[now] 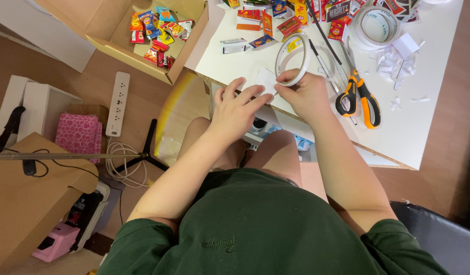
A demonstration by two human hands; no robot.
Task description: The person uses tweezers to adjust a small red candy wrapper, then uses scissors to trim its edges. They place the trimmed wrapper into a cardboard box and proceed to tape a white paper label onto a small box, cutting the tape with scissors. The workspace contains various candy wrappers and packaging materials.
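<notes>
Both hands at the table's (439, 102) near edge. Left hand (236, 109) lies flat, fingers spread, on a small white paper (265, 80). Right hand (307, 92) pinches a tape roll (293, 59) standing on edge, touching the paper. Orange scissors (358, 97) just beside; 1 bigger tape roll (375, 26) twd the far edge.

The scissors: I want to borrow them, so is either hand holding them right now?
No, the orange-handled scissors lie on the white table, beside the right hand.
</notes>
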